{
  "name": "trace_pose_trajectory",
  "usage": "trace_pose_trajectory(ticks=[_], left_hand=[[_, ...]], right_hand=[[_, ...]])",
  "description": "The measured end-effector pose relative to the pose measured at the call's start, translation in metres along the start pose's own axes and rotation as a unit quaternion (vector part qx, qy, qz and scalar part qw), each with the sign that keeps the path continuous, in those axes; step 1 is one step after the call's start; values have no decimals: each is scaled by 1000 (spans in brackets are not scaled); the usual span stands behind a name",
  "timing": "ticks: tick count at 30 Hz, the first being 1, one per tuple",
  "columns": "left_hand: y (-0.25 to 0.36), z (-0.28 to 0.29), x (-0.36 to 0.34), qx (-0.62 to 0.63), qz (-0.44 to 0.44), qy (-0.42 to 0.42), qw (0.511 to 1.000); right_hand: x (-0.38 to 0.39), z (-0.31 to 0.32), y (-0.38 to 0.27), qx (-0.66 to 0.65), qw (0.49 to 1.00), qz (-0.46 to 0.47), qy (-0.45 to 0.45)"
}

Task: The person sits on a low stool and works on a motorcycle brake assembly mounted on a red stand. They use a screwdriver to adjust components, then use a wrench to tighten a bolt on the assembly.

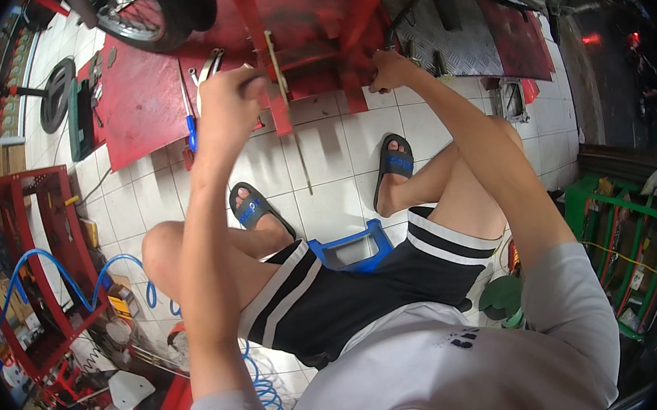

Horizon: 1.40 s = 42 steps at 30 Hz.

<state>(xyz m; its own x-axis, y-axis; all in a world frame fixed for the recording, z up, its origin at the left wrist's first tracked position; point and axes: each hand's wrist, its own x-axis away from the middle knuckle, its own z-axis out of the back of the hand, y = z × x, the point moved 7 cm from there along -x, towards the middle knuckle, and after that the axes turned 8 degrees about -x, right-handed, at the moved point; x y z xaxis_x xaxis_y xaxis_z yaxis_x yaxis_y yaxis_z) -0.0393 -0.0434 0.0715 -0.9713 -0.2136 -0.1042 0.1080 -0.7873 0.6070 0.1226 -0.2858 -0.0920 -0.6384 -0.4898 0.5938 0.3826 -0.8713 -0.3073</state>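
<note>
In front of me, my left hand (230,102) is raised over the near edge of a red platform (146,104), its fingers curled; what they hold, if anything, is hidden. Close to its fingertips stands a narrow yellowish strip (277,67) beside a red upright bar (255,34). A thin dark rod (304,164) hangs below the bar, over the tiles. Farther right, my right hand (392,71) is closed next to a second red bar (362,20), and its grip is not visible. Left of my left hand lies a blue-handled screwdriver (192,131) among several wrenches (209,63).
A spoked wheel (138,18) stands on the platform at the far left. A blue stool (355,250) shows between my legs. Red shelving (29,257) and a coiled blue hose (122,260) are to the left; a green rack (625,247) stands to the right.
</note>
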Motion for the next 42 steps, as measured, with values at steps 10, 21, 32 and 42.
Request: trace_pose_trajectory(ticks=[10, 21, 32, 42], left_hand=[[58, 7, 16, 200, -92, 88, 971], [41, 5, 23, 280, 12, 15, 960], [40, 10, 26, 267, 18, 93, 959], [47, 3, 26, 206, -4, 81, 975]], right_hand=[[121, 59, -146, -597, 741, 290, 104], [119, 52, -152, -648, 695, 300, 82], [126, 59, -162, -630, 700, 323, 97], [130, 64, -155, -482, 773, 331, 245]])
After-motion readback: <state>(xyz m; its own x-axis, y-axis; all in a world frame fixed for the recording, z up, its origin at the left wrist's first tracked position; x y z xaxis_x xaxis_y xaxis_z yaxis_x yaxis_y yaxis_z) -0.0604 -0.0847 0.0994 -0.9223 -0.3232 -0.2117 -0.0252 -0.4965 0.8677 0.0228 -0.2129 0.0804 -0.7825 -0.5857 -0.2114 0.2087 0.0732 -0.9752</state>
